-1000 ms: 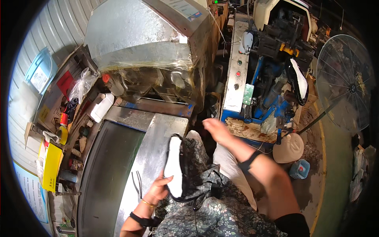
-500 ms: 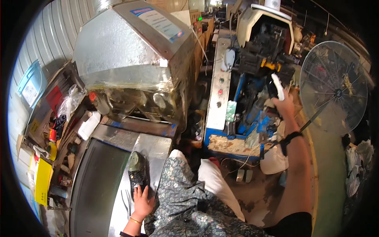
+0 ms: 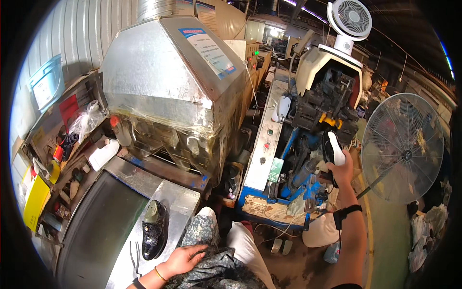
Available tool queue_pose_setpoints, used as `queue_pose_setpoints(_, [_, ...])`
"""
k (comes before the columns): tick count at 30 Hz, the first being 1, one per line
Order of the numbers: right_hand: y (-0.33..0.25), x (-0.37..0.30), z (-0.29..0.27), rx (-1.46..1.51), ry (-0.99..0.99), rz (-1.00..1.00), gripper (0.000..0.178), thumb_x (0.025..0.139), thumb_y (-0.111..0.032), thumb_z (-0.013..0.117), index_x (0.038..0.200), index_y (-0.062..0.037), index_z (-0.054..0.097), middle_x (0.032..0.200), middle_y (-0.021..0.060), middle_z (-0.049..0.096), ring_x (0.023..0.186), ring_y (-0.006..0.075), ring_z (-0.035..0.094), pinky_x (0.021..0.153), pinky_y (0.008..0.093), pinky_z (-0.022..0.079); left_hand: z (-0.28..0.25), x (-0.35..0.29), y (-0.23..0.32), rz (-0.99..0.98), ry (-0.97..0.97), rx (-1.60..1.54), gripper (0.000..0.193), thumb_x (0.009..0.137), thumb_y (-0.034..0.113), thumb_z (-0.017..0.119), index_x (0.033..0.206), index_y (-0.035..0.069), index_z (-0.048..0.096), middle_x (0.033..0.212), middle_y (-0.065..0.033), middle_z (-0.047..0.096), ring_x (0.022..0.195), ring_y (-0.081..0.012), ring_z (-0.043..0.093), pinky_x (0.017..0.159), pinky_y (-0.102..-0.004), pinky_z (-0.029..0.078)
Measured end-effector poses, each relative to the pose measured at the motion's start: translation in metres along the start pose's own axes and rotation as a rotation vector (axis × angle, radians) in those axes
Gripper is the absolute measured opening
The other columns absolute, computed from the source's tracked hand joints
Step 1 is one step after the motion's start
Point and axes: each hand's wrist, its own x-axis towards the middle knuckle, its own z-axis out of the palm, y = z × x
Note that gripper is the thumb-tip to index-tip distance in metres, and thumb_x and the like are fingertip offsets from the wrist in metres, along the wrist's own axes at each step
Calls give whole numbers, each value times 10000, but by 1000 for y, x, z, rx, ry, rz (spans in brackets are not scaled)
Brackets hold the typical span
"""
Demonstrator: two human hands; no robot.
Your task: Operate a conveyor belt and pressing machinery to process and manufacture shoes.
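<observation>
In my raised right hand point(image 3: 340, 169) is a black shoe with a white underside point(image 3: 334, 148), gripped at its near end. Its far end points at the dark jaws of a blue-framed machine point(image 3: 332, 96), just short of or against them; I cannot tell which. My left hand point(image 3: 185, 260) lies over the dark floral cloth on my lap, fingers stretched out and nothing in them. Left of it, another shoe point(image 3: 154, 229), black and glossy with an olive inside, rests on the metal ledge point(image 3: 178, 197), apart from the hand.
A dark conveyor belt point(image 3: 101, 231) leads into a hooded metal box point(image 3: 159, 72) at the left. Cluttered shelves point(image 3: 67, 188) line the far left. Push buttons sit on the machine's white panel point(image 3: 264, 139). A large caged fan point(image 3: 404, 149) stands at the right, pedals point(image 3: 281, 246) below.
My left hand has come off the glossy shoe and moved right onto the floral cloth. The held shoe has turned and sits nearer the machine's jaws. The whole view has tilted up.
</observation>
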Motion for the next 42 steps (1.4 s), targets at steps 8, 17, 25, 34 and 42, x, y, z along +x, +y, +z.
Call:
queue_pose_setpoints(8, [-25, -57, -40, 335, 49, -217, 846, 612, -130, 873, 1350, -44, 467, 1254, 123, 524, 1175, 265, 531, 1007, 389, 430, 17, 51, 13, 15, -35, -294, 286, 951, 149, 656, 1229, 85, 666, 959, -104, 744, 829, -109, 692, 732, -288, 543])
queue_pose_setpoints(17, [-136, -295, 0, 965, -514, -231, 1045, 677, -276, 902, 1467, 20, 284, 1364, 157, 449, 1274, 293, 475, 1063, 402, 402, 43, 125, 59, -44, 313, -1319, 677, 1014, 550, 405, 1453, 35, 408, 1331, -122, 587, 1227, -218, 566, 1053, -385, 449])
queue_pose_setpoints(25, [-141, -313, 31, 1432, -1690, 545, 871, 913, -487, 659, 1522, -5, 265, 1336, 111, 544, 1194, 193, 550, 1037, 395, 436, -6, 22, 14, -270, -94, -304, 590, 946, 550, 563, 1271, 58, 585, 1024, -112, 707, 923, -276, 689, 805, -391, 538])
queue_pose_setpoints(34, [-102, -381, 56, 1084, -1698, 1060, 522, 920, -148, 524, 1383, 85, 458, 1284, 142, 607, 1118, 193, 618, 946, 326, 503, -35, -42, -30, -134, 607, 8, 436, 874, 255, 730, 1226, 24, 616, 1103, -199, 663, 1045, -366, 642, 902, -406, 511])
queue_pose_setpoints(42, [-226, -328, 211, 1245, -964, 622, 530, 864, -76, 703, 1345, 55, 522, 1248, 117, 627, 1158, 188, 586, 1016, 331, 444, -63, -59, -118, -457, 749, 86, 423, 840, 140, 709, 1209, -31, 594, 1193, -227, 612, 1117, -395, 592, 983, -430, 469])
